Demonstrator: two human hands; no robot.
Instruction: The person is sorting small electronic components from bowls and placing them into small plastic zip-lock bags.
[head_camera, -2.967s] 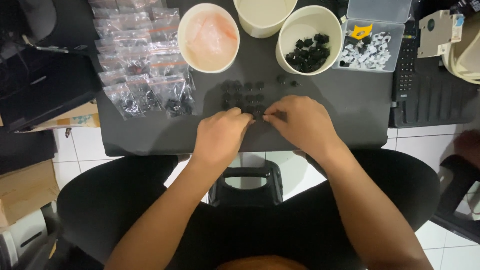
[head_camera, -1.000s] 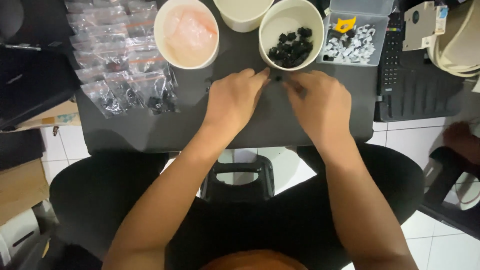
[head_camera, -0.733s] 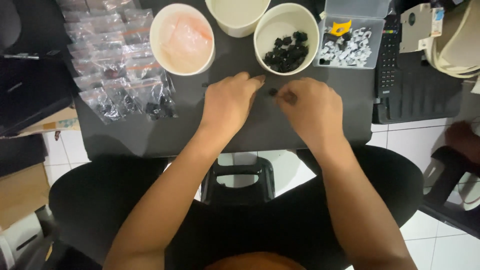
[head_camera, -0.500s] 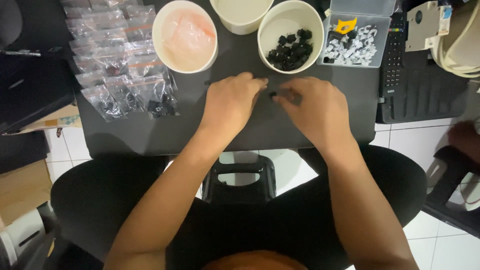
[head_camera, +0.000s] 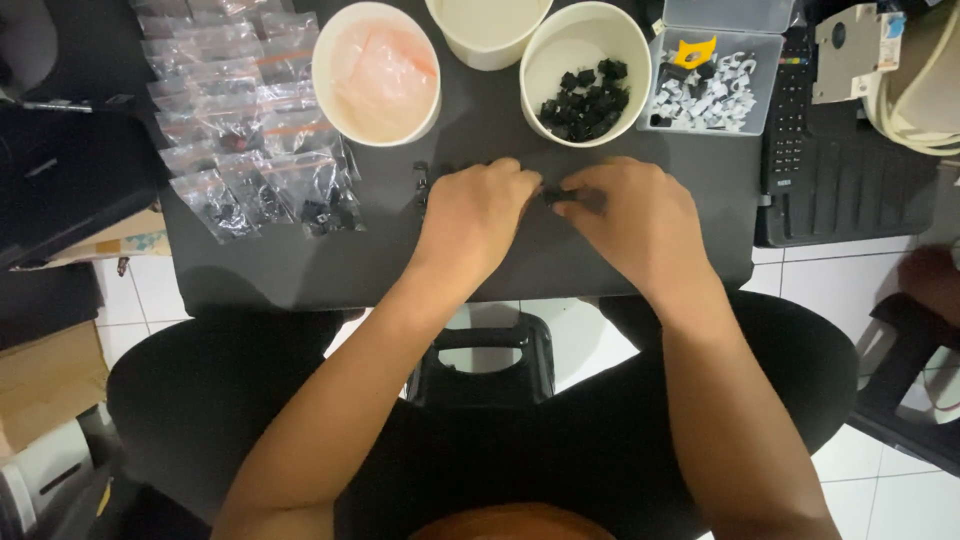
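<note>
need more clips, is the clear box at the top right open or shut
Open: the clear box has its lid swung back, leaving the white clips uncovered.

Desk (head_camera: 300, 275) layout: bagged parts (head_camera: 250, 130) lie in rows at the left edge. Along the far edge, three bowls: one holding a bag (head_camera: 377, 70), a middle bowl (head_camera: 488, 30), and one holding small parts (head_camera: 585, 72). Compartment box of clips (head_camera: 710, 70) at the far right corner. Both hands rest mid-desk, before the bowls. Keyboard (head_camera: 840, 170) lies right of the desk.
</note>
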